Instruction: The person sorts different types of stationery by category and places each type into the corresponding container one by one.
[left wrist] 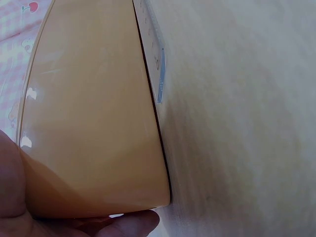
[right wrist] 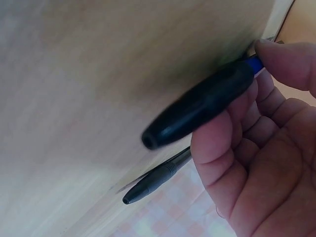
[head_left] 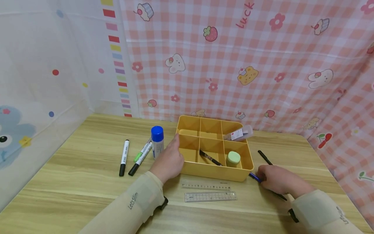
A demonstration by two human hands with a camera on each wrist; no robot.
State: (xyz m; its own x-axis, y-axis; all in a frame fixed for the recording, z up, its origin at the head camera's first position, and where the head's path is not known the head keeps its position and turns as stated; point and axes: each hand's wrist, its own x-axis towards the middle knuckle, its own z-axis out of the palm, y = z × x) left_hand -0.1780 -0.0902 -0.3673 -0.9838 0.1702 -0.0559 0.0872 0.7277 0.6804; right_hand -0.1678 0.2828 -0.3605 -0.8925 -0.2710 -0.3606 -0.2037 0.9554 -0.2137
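Note:
My left hand (head_left: 169,161) holds the left end of a yellow divided organizer box (head_left: 216,173), with fingers at its rim and side wall. In the left wrist view the box's smooth front wall (left wrist: 94,108) fills much of the frame. To the right of the box, my right hand (head_left: 277,180) pinches a blue pen with a black end (right wrist: 197,106) between thumb and fingers, low over the table. Another black pen (head_left: 264,157) lies just beyond that hand; its tapered end (right wrist: 150,184) shows in the right wrist view.
Inside the box are a dark pen (head_left: 211,158), a pale green rounded item (head_left: 233,158) and a clear labelled case (head_left: 239,133). Two clear rulers (head_left: 210,196) lie before it. Left stand a blue-capped glue stick (head_left: 157,138) and several markers (head_left: 124,157). Patterned curtains (head_left: 204,97) hang behind.

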